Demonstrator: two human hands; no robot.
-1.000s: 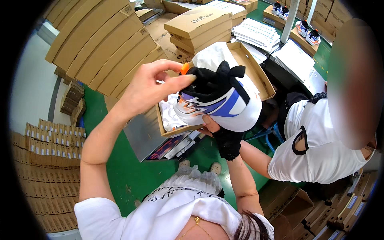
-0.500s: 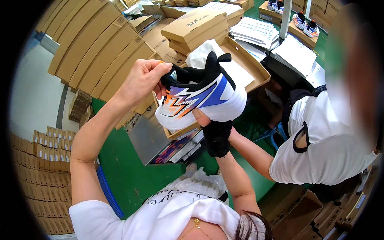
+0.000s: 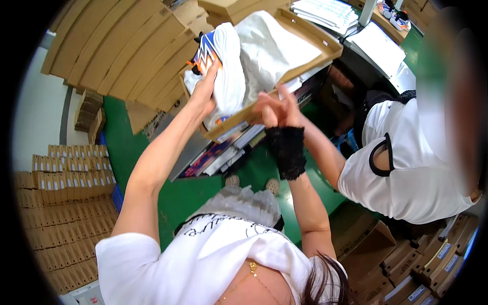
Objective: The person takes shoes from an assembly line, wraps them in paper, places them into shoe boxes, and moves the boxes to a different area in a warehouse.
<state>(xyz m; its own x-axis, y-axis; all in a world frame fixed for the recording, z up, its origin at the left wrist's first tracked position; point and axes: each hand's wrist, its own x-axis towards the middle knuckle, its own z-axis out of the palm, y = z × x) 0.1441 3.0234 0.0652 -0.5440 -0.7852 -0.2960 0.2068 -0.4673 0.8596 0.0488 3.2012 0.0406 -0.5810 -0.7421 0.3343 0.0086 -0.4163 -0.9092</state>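
Note:
My left hand [image 3: 207, 87] is closed around a white sneaker [image 3: 230, 68] with blue and orange trim. The sneaker lies tilted on its side at the left end of an open cardboard shoebox [image 3: 325, 44], its white sole turned to the right. White wrapping paper [image 3: 274, 43] fills much of the box beside it. A blue and orange bit at the near left corner may be part of another shoe. My right hand [image 3: 272, 109], with a black cuff at the wrist, is by the box's near edge, fingers apart and holding nothing. A co-worker's forearm [image 3: 323, 157] overlaps behind it.
Big cartons [image 3: 119, 48] stand in a row at the far left. Stacked shoeboxes [image 3: 71, 178] line the left, more boxes [image 3: 422, 264] the lower right. Paper stacks [image 3: 373, 48] lie at the far right. A co-worker in a white shirt [image 3: 401, 178] is close on my right.
The sneaker has gone down from my raised hands into the shoebox and turned onto its side. My right hand has let go of it; my left hand has shifted its hold to the shoe's side.

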